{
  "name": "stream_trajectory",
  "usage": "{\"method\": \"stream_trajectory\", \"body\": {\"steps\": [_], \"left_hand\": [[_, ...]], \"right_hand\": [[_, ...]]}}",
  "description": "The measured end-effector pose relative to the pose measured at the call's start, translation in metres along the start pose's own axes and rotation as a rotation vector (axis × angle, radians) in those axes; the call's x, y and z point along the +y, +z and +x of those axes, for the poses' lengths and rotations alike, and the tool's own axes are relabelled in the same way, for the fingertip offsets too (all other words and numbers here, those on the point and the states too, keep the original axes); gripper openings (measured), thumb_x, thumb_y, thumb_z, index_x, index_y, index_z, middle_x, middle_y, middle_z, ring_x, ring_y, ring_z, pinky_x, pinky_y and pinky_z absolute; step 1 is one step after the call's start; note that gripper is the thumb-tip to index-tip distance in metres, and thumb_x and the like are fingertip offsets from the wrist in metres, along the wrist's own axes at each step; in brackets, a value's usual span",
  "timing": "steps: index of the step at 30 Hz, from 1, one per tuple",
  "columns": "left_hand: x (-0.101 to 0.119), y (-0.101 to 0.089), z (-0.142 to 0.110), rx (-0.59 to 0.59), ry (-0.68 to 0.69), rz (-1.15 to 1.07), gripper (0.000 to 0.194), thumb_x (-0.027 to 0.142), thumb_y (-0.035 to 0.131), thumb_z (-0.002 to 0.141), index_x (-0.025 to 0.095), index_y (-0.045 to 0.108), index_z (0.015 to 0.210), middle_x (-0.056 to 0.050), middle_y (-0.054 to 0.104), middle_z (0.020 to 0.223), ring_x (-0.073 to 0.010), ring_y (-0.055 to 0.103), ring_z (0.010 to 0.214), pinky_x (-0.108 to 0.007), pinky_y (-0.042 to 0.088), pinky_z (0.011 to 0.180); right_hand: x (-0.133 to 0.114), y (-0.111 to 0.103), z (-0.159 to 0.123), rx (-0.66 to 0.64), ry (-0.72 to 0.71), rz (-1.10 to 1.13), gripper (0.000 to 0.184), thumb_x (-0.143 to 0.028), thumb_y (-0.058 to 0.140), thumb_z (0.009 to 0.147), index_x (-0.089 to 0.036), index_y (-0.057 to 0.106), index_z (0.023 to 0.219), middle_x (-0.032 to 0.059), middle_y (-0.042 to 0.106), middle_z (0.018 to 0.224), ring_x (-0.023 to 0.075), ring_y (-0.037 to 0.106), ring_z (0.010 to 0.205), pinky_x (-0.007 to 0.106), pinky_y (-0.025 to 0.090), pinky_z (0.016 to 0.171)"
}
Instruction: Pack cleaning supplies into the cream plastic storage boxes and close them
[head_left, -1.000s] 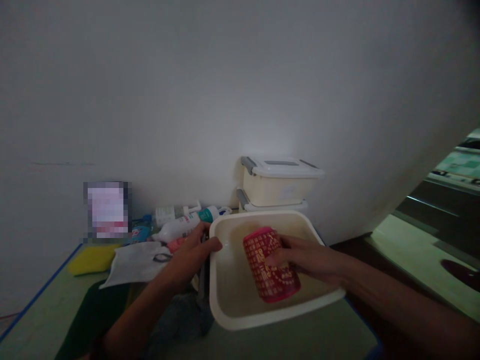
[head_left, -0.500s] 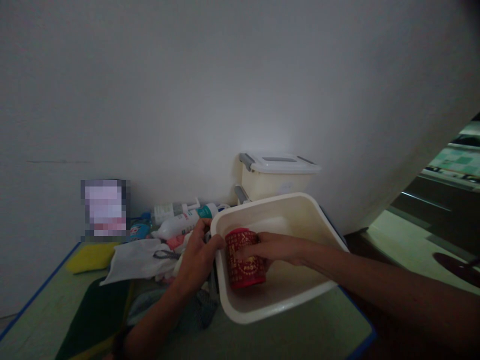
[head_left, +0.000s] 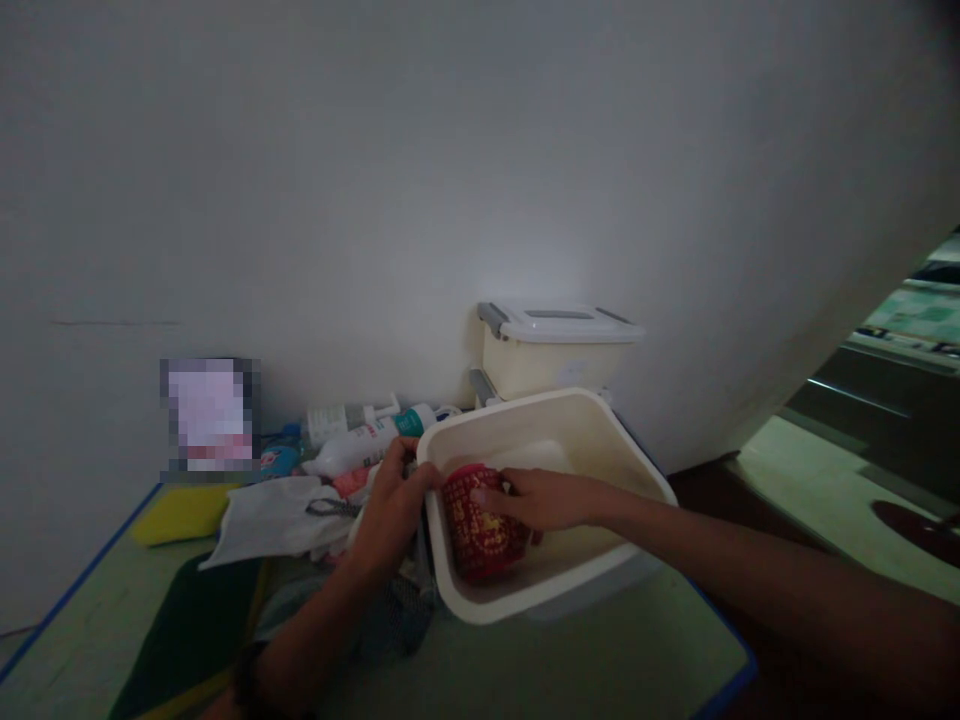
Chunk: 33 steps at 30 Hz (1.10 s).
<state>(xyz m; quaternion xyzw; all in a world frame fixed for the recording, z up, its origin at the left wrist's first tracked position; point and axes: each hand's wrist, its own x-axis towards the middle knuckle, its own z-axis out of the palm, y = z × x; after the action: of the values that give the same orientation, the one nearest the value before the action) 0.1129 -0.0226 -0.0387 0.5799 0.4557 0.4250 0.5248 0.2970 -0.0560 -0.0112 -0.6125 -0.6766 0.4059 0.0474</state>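
A white plastic basin point(head_left: 495, 608) sits at a slant over the front of the table. My left hand point(head_left: 397, 500) pinches its left rim, thumb over the edge. Inside, against the basin's left wall, a red cylindrical container with gold lettering point(head_left: 480, 530) leans slightly. My right hand point(head_left: 540, 498) reaches in from the right and is closed around the container's upper right side, the thumb across its front. Some of the right fingers are hidden behind it.
A lidded storage box point(head_left: 559, 350) stands against the wall behind the basin. Left lie white bottles point(head_left: 371, 445), a white cloth bag point(head_left: 270, 520), a yellow packet point(head_left: 184, 512) and a dark green flat item point(head_left: 191, 640). The table's blue edge point(head_left: 724, 690) runs at front right.
The basin's right side has shifted left and its front rim sits slightly higher in view. The red container tilts more, and my right hand has moved slightly left with it.
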Motion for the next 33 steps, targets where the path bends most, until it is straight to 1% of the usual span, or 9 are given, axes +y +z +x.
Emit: {"method": "stream_trajectory", "body": {"steps": [5,9,14,18,22,24,26,29,33], "left_hand": [[0.01,0.004,-0.004,-0.018,-0.072,-0.071,0.021,0.024,0.049,0.066,0.021,0.047,0.086,0.002,0.051,0.073,-0.0159,0.05,0.062,-0.024,0.04,0.051],[0.017,0.024,-0.005,-0.011,-0.09,-0.106,0.019,0.025,0.048,0.066,0.021,0.045,0.084,0.003,0.05,0.072,-0.015,0.05,0.06,-0.025,0.041,0.05],[0.011,0.058,0.015,-0.068,-0.047,-0.062,0.016,0.026,0.049,0.067,0.021,0.043,0.08,0.002,0.049,0.072,-0.0163,0.053,0.067,-0.026,0.044,0.056],[0.004,0.067,0.029,-0.122,-0.002,0.044,0.018,0.03,0.052,0.07,0.02,0.043,0.082,0.001,0.05,0.076,-0.0177,0.054,0.071,-0.028,0.045,0.06],[-0.001,0.06,0.029,-0.139,0.07,0.128,0.029,0.044,0.046,0.081,0.02,0.042,0.097,-0.004,0.051,0.094,-0.0193,0.056,0.08,-0.029,0.047,0.065],[-0.003,0.053,0.026,-0.151,0.087,0.166,0.037,0.05,0.039,0.084,0.02,0.041,0.106,-0.007,0.05,0.102,-0.02,0.056,0.079,-0.03,0.047,0.061],[-0.005,0.045,0.024,-0.152,0.113,0.207,0.04,0.051,0.037,0.085,0.019,0.041,0.11,-0.008,0.051,0.104,-0.0195,0.056,0.077,-0.031,0.047,0.062],[-0.003,0.026,0.018,-0.141,0.174,0.29,0.036,0.046,0.044,0.083,0.018,0.048,0.104,-0.006,0.055,0.096,-0.0191,0.055,0.076,-0.033,0.046,0.072],[0.01,-0.012,0.007,-0.207,0.301,0.533,0.026,0.041,0.051,0.079,0.019,0.058,0.092,-0.006,0.059,0.089,-0.0221,0.056,0.084,-0.034,0.044,0.078]], "right_hand": [[-0.009,-0.019,-0.017,0.03,-0.047,-0.232,0.058,-0.057,0.041,0.084,-0.006,0.063,0.102,0.0143,0.069,0.08,0.0162,0.061,0.06,0.025,0.045,0.051],[-0.009,-0.035,-0.027,-0.007,0.013,-0.29,0.052,-0.054,0.044,0.083,-0.008,0.067,0.088,0.0124,0.069,0.073,0.0166,0.061,0.06,0.026,0.044,0.053],[0.013,-0.041,-0.023,-0.009,0.097,-0.244,0.052,-0.051,0.039,0.086,-0.006,0.065,0.093,0.0144,0.069,0.075,0.0159,0.061,0.055,0.026,0.046,0.048],[0.034,-0.038,-0.018,0.016,0.131,-0.204,0.056,-0.053,0.037,0.086,-0.006,0.063,0.102,0.0156,0.069,0.083,0.0154,0.062,0.054,0.025,0.047,0.046],[0.042,-0.036,-0.019,0.057,0.116,-0.225,0.06,-0.059,0.036,0.085,-0.01,0.065,0.1,0.0142,0.07,0.082,0.0182,0.064,0.059,0.027,0.048,0.051],[0.04,-0.036,-0.022,0.14,0.108,-0.289,0.057,-0.059,0.039,0.083,-0.011,0.067,0.096,0.0162,0.07,0.084,0.0235,0.066,0.07,0.032,0.048,0.06],[0.034,-0.034,-0.026,0.268,0.112,-0.367,0.052,-0.056,0.043,0.082,-0.012,0.068,0.093,0.0196,0.069,0.088,0.0296,0.065,0.081,0.037,0.046,0.066],[0.021,-0.03,-0.033,0.442,0.107,-0.442,0.043,-0.049,0.044,0.083,-0.014,0.067,0.089,0.0201,0.068,0.089,0.0317,0.063,0.084,0.038,0.042,0.067],[0.004,-0.024,-0.041,0.564,0.026,-0.46,0.035,-0.043,0.041,0.086,-0.017,0.063,0.079,0.0123,0.068,0.081,0.024,0.061,0.074,0.031,0.036,0.061]]}}
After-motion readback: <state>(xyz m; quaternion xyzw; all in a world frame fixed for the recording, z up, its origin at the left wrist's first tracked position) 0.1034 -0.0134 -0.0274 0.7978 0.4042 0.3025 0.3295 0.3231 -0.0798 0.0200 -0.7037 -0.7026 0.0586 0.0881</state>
